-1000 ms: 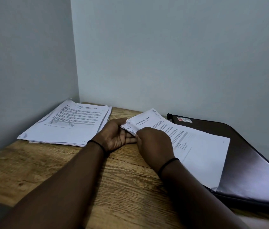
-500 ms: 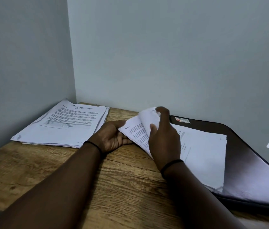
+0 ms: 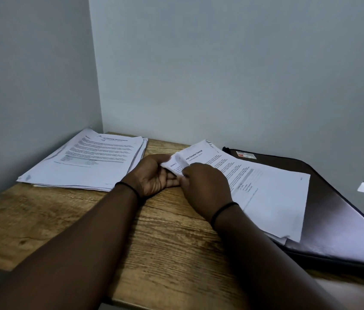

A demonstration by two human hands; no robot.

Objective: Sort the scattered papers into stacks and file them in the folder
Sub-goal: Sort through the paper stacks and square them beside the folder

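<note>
Because loose sheets are light, limp and slide over one another, the papers (image 3: 264, 191) lying half on the folder (image 3: 342, 211) are best taken by a corner, where the left hand (image 3: 154, 175) and right hand (image 3: 205, 184) now pinch them.

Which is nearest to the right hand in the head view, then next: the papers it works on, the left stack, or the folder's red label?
1. Papers, under the right hand.
2. Red label, beyond, right.
3. Left stack, far left corner.
</note>
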